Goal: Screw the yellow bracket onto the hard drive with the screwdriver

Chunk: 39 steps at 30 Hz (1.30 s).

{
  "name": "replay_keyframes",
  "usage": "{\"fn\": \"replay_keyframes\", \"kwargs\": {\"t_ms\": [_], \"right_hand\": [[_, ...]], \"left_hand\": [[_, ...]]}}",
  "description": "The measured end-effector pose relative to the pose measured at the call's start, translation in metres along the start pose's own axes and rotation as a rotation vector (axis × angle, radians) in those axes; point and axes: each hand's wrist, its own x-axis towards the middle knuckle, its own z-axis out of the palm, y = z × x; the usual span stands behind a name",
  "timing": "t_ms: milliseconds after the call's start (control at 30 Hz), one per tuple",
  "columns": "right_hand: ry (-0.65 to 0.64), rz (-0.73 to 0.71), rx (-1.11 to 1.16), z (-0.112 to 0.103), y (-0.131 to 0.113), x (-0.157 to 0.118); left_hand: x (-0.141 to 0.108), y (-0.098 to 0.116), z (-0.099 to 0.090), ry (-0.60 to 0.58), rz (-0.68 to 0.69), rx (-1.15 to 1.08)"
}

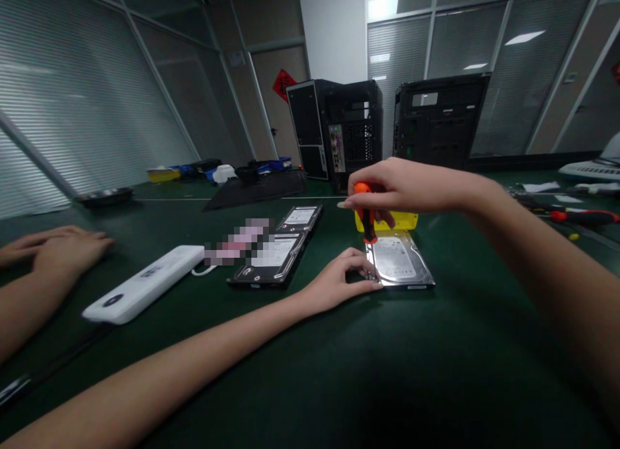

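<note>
A silver hard drive (398, 260) lies flat on the green table with its label side up. My left hand (339, 278) grips the drive's left edge, fingers curled on top and thumb at the near corner. Above it, my right hand (387, 185) is wrapped around the orange and black handle of a screwdriver (369, 228). The screwdriver stands upright over the drive's far left part; its tip is hard to make out. Directly behind the drive sits a yellow tray (407, 221), partly hidden by my right hand.
Left of my hands lie two more hard drives (271, 258), a pixelated flat item (237, 242) and a white power strip (145, 282). Another person's hands (68, 250) rest at far left. Computer cases (353, 126) stand behind; red-black handled tools (581, 215) lie right.
</note>
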Motion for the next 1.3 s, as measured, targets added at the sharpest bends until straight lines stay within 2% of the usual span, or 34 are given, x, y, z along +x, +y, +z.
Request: {"fn": "replay_keyframes", "kwargs": {"t_ms": [200, 400, 700, 1300], "right_hand": [[0.029, -0.001, -0.013, -0.0008, 0.0002, -0.0017], [-0.001, -0.046, -0.058, -0.0012, -0.001, -0.0002], [0.008, -0.011, -0.027, 0.0, -0.0004, -0.0004], [0.015, -0.007, -0.035, 0.001, 0.0007, 0.0001]], "left_hand": [[0.0006, 0.0008, -0.0007, -0.011, -0.006, -0.001], [-0.0003, 0.0026, -0.0008, -0.015, -0.019, -0.004], [-0.0016, 0.0042, -0.0017, -0.039, 0.016, -0.019], [-0.0022, 0.0062, -0.0013, -0.058, -0.017, 0.003]]}}
